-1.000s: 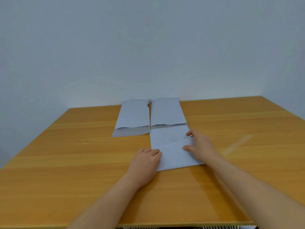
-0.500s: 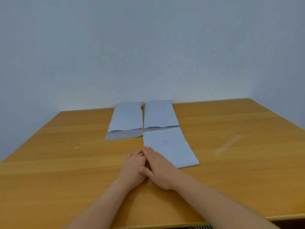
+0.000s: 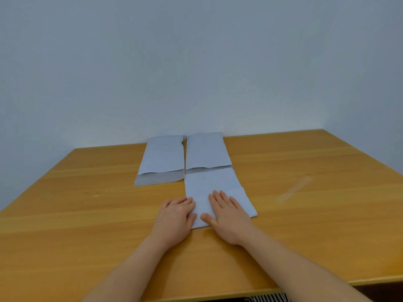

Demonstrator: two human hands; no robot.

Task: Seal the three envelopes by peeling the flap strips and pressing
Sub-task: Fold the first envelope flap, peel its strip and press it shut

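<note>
Three pale blue envelopes lie on the wooden table [image 3: 87, 225]. The nearest envelope [image 3: 213, 184] lies flat in the middle, its flap folded down. My right hand [image 3: 229, 214] presses flat on its near end with fingers straight. My left hand [image 3: 176, 216] rests at its near left corner, fingers lightly bent, thumb on the paper's edge. Two more envelopes lie beyond: the far left envelope [image 3: 162, 159] and the far right envelope [image 3: 206, 150], each with its grey flap open toward me.
A thin, clear peeled strip [image 3: 293, 190] lies on the table to the right of the envelopes. The wall stands just behind the far envelopes. The table's near edge runs below my forearms.
My right hand swept from the envelope's right side to its near left corner, then slid back right along the near end. My left hand stayed at the corner. The view tilted slightly.
</note>
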